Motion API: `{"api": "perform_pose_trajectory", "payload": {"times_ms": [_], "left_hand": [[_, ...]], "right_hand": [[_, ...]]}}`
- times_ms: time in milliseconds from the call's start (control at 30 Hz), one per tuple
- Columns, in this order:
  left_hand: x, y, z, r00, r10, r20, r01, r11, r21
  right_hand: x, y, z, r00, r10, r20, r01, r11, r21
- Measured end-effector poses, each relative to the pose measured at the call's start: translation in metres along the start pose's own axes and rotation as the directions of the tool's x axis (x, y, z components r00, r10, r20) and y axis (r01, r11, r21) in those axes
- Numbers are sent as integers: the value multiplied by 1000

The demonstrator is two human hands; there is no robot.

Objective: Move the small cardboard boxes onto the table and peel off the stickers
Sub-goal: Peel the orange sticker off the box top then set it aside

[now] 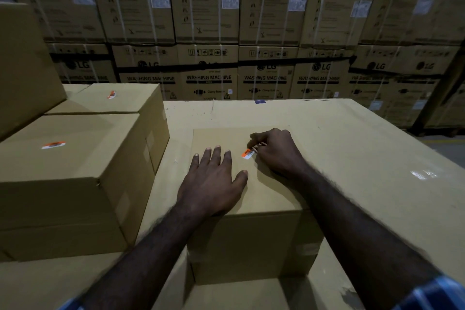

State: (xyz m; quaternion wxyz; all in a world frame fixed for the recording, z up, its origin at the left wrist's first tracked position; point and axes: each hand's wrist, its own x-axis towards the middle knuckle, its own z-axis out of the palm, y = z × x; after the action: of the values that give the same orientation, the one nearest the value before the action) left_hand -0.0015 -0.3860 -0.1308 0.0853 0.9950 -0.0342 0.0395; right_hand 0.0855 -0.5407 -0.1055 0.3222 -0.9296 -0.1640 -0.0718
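We're peeling the small orange-and-white paper sticker (247,153) off the top of the plain brown cardboard box (251,239) sitting mid-table: right hand (275,152) is pinching its lifted edge, left hand (214,178) is pressing flat, fingers straight, on the lid. Sticker looks thin, light and tearable, so we're judging the lifted corner as the grab point. Count: three small boxes in view, three stickers, the other two (53,145) (111,94) sitting unpeeled on the boxes stacked left of the cardboard-covered table (364,148).

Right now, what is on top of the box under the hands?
The left hand lies flat on the box; the right hand pinches an orange-and-white sticker. Cardboard beneath the hands is hidden.
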Motion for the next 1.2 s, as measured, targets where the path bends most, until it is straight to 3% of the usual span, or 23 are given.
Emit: {"api": "perform_pose_trajectory", "payload": {"times_ms": [367, 667, 800, 1200], "left_hand": [[0, 0, 0, 1000, 3, 3, -3, 1000, -5], [-2, 1, -3, 1000, 2, 16, -2, 1000, -10], [-2, 2, -4, 1000, 1, 14, -1, 1000, -7], [-1, 2, -2, 1000, -1, 11, 1, 1000, -7]], "right_hand": [[3, 2, 4, 999, 11, -51, -13, 999, -31], [9, 1, 1, 998, 62, 26, -63, 996, 60], [14, -1, -1, 994, 67, 86, -71, 997, 41], [18, 0, 7, 997, 6, 79, -2, 999, -48]]}}
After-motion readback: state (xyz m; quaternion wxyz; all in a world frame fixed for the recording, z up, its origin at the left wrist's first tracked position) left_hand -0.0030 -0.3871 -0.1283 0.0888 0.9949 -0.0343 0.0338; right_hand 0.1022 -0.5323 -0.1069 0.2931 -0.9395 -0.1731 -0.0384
